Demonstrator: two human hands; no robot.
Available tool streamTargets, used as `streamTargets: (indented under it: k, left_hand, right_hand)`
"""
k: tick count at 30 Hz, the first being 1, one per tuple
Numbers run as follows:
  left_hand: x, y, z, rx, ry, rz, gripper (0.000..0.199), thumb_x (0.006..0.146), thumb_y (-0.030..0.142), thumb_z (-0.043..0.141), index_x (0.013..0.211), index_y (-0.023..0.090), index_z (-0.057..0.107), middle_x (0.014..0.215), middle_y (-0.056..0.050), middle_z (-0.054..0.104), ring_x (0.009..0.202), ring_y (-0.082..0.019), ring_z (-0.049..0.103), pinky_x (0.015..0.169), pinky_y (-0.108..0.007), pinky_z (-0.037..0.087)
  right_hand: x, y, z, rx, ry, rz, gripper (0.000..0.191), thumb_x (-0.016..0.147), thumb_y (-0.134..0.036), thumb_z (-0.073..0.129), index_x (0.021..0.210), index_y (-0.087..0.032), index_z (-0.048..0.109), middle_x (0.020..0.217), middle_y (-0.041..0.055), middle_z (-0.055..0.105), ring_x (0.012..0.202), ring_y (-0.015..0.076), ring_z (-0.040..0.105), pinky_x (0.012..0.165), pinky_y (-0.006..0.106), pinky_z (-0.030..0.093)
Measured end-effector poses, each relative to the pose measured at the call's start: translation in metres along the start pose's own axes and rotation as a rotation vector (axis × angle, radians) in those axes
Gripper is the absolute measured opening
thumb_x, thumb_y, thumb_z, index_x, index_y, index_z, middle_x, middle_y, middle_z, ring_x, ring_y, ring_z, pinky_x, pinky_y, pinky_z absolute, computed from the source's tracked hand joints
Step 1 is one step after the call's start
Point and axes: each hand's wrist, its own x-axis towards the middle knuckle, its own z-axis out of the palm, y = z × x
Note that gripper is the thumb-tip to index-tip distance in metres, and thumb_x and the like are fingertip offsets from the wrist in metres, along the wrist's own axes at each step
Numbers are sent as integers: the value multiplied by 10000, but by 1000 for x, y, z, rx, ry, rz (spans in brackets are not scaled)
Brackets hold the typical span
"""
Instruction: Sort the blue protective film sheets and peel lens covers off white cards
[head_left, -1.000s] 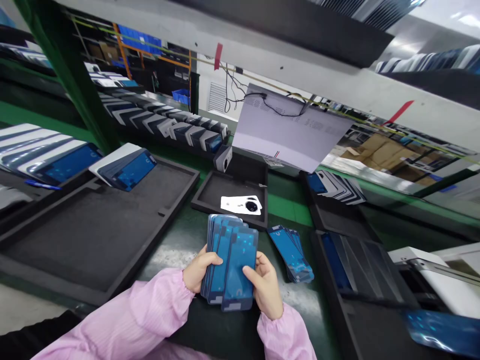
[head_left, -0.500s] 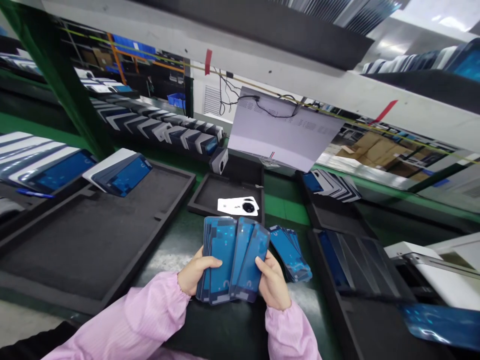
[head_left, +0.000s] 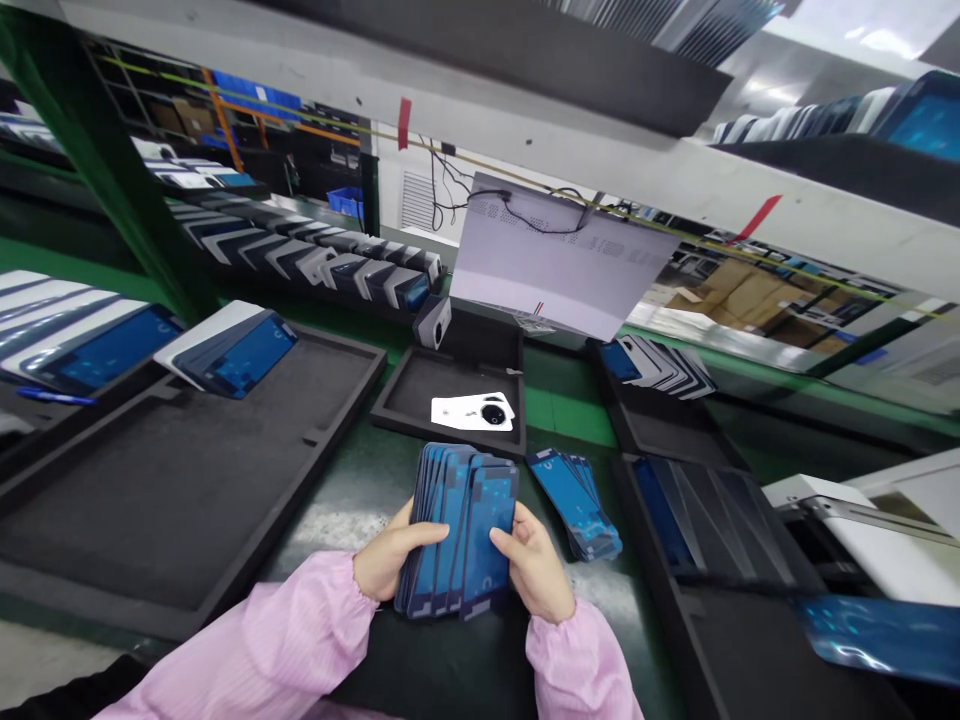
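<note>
Head view: I see left hand (head_left: 381, 562) and right hand (head_left: 541, 572), fingers (head_left: 429, 534) of both grasping opposite edges of the fanned blue panels (head_left: 450, 505), over the desk (head_left: 343, 490). Second pile (head_left: 576, 505) lies just right of them.

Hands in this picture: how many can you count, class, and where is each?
2. The left hand grips the left side of the fanned blue panels; the right hand grips their right side. No other hands show.
</note>
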Motion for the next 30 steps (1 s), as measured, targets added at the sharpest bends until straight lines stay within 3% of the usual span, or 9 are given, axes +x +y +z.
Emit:
streamTargets:
  k: [6, 12, 15, 20, 23, 27, 30]
  left_hand:
    - [0, 1, -3, 64, 112, 1, 482, 560, 114, 727, 985, 186, 511, 777, -32, 697, 689, -235, 673, 612, -355, 539]
    - [2, -1, 1, 68, 76, 95, 534, 638, 152, 739, 1106, 200, 487, 937, -63, 705, 871, -256, 672, 775, -391, 534]
    - [2, -1, 1, 26, 111, 55, 579, 638, 135, 705, 1164, 204, 475, 935, -66, 714, 899, -271, 671, 789, -399, 533]
    - [2, 2, -1, 39, 203, 19, 611, 611, 102, 683, 1179, 193, 477, 864, -59, 724, 808, -280, 690, 727, -420, 549]
    - [2, 2, -1, 72, 176, 54, 607, 631, 144, 730, 1182, 189, 480, 914, -75, 721, 840, -276, 686, 754, -412, 544]
    - [1, 0, 2, 60, 119, 84, 668, 645, 168, 745, 1240, 209, 445, 986, -86, 713, 917, -279, 669, 807, -407, 528]
    - [1, 1, 2, 13, 136, 43, 677, 636, 126, 710, 1252, 204, 440, 961, -86, 718, 912, -290, 671, 794, -418, 532]
  right_hand:
    - [3, -19, -23, 112, 169, -83, 288, 703, -314, 726, 960, -245, 618, 1009, 31, 696, 984, 228, 629, 872, 380, 488]
    - [-1, -2, -3, 46, 7, 9, 379, 685, -289, 748, 1027, -235, 594, 1041, 45, 686, 974, 227, 630, 901, 395, 469]
    - [1, 5, 2, 37, 37, -15, 363, 675, -284, 755, 1000, -226, 603, 1045, 48, 686, 984, 227, 624, 926, 398, 451]
    - [3, -12, -15, 132, 170, -93, 350, 694, -309, 734, 1006, -237, 592, 1059, 43, 682, 1017, 236, 613, 920, 410, 459]
    - [0, -16, -15, 110, 116, -93, 349, 708, -316, 724, 1020, -242, 585, 1089, 45, 669, 1045, 238, 600, 925, 408, 458]
    - [-2, -2, -1, 14, -13, -29, 356, 703, -302, 732, 1019, -243, 582, 1076, 43, 673, 1029, 232, 606, 942, 408, 445]
    - [0, 4, 0, 18, 32, -32, 357, 698, -304, 734, 1013, -237, 580, 1074, 43, 675, 1021, 229, 609, 952, 412, 437]
